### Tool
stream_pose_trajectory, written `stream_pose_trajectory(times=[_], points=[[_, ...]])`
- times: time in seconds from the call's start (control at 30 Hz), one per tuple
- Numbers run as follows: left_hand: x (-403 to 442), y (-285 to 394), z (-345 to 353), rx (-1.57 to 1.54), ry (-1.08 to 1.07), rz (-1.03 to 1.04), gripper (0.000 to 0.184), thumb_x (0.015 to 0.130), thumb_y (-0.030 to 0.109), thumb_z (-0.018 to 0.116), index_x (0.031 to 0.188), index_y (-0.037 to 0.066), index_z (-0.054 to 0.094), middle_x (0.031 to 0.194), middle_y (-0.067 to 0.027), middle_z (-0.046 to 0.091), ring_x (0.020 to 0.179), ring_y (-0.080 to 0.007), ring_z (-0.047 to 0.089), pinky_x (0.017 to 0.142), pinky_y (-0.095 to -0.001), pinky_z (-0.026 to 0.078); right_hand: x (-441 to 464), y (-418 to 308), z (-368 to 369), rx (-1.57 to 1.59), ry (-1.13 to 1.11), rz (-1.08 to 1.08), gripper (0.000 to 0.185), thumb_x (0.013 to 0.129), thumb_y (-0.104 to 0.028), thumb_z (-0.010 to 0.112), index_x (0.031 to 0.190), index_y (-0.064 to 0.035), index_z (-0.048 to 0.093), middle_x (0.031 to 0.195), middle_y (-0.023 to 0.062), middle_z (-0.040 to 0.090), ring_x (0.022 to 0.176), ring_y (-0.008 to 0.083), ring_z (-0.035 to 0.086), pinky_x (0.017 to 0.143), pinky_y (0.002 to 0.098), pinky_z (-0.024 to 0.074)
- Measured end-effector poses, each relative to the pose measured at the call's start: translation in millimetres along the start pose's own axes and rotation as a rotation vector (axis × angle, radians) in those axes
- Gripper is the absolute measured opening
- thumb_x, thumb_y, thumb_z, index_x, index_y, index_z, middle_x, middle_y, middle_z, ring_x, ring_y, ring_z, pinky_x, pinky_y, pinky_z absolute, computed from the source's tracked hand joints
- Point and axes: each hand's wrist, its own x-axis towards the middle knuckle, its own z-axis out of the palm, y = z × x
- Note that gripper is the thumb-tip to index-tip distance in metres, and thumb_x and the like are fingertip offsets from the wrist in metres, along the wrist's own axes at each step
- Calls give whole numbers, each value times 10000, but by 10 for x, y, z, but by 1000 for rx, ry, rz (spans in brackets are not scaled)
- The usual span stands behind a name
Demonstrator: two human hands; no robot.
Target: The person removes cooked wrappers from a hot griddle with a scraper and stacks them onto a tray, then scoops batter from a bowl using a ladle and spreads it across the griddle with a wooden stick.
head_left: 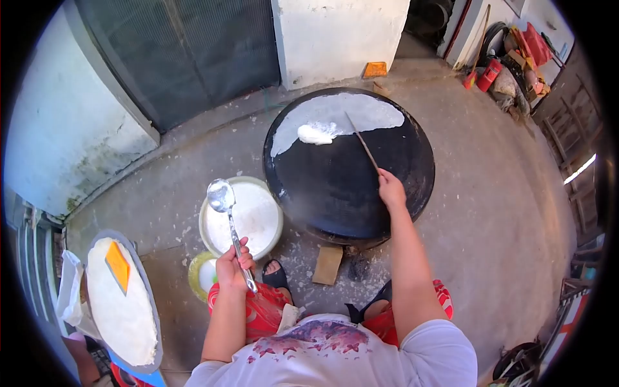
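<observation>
My left hand (pixel 235 264) is closed around the handle of a metal ladle (pixel 221 195), whose white-smeared bowl hangs over the edge of a wide tub (pixel 278 231) of white batter. In my right hand (pixel 391 189) is a thin stick (pixel 366 149), gripped at its near end. Its far tip touches a thin white batter layer (pixel 380 115) on a large round black griddle (pixel 335 193). That layer covers the griddle's far part, with a thicker white lump (pixel 315 134) at its near edge, left of the stick. The griddle's near surface is bare black.
A smaller greenish bowl (pixel 195 278) sits beside the tub. To the left, a board (pixel 158 322) carries a pale flat stack (pixel 122 316) topped by an orange piece (pixel 117 264). A brick (pixel 327 265) lies before the griddle. Piled clutter (pixel 512 74) stands at the back right.
</observation>
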Motion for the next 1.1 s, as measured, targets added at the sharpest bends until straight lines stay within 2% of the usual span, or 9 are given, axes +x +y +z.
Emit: stream_pose_trajectory(times=[0.1, 0.23, 0.37, 0.5, 0.63, 0.87, 0.97, 1.03, 1.1], points=[[13, 11, 36, 11, -22, -18, 308, 906, 189, 319, 1044, -52, 450, 706, -56, 447, 510, -108, 371, 423, -216, 329, -115, -279, 262, -46, -143, -172, 252, 835, -159, 502, 1068, -107, 585, 954, 127, 621, 886, 214, 589, 795, 293, 426], [-34, 14, 41, 1, -24, -25, 308, 909, 187, 307, 1046, -52, 445, 707, -56, 444, 513, -105, 371, 429, -214, 330, -202, -345, -84, -55, -302, -188, 261, 815, -218, 522, 1063, -175, 590, 933, 122, 618, 882, 246, 592, 770, 314, 446], [-31, 12, 6, 37, -7, 7, 309, 910, 183, 300, 1048, -55, 441, 711, -58, 444, 512, -106, 370, 428, -215, 330, -236, -115, 137, -34, 16, -41, 257, 819, -227, 522, 1062, -177, 590, 925, 106, 623, 867, 226, 598, 748, 305, 454], [-28, 29, 19, 10, -30, -10, 312, 911, 183, 297, 1052, -56, 440, 715, -61, 444, 514, -106, 374, 423, -217, 330, -391, -290, 370, -75, -231, -204, 250, 825, -214, 504, 1055, -173, 593, 948, 120, 613, 883, 250, 589, 765, 313, 448], [-36, 37, 1, 52, -30, 10, 314, 910, 182, 300, 1050, -61, 440, 713, -63, 444, 512, -108, 369, 427, -217, 332, -461, -500, 18, -100, -319, -70, 270, 825, -230, 499, 1080, -196, 579, 974, 121, 603, 905, 261, 577, 776, 326, 444], [-32, 76, -27, 31, -55, 10, 304, 906, 177, 304, 1040, -56, 447, 705, -57, 443, 510, -104, 371, 425, -214, 330, -735, -605, 5, -303, -253, -168, 274, 817, -256, 503, 1080, -235, 575, 952, 108, 608, 893, 267, 577, 777, 339, 445], [-51, 96, -23, 45, -36, 25, 302, 905, 176, 307, 1037, -57, 446, 704, -55, 442, 509, -105, 370, 425, -216, 332, -869, -478, -203, -252, -295, -187, 278, 813, -269, 506, 1081, -240, 576, 929, 106, 614, 876, 266, 582, 759, 337, 452], [-37, 98, -39, 42, -49, 19, 303, 905, 178, 309, 1039, -57, 446, 705, -54, 442, 509, -105, 371, 425, -216, 332, -926, -315, -107, -224, -23, -29, 271, 819, -266, 503, 1078, -245, 579, 925, 99, 618, 875, 254, 587, 749, 330, 455], [-43, 104, -58, 51, -62, 16, 304, 904, 180, 312, 1040, -56, 446, 706, -53, 441, 509, -105, 372, 425, -217, 332, -803, 144, 272, 78, -30, -103, 268, 845, -246, 472, 1081, -176, 580, 971, 130, 606, 913, 269, 577, 781, 307, 440]])
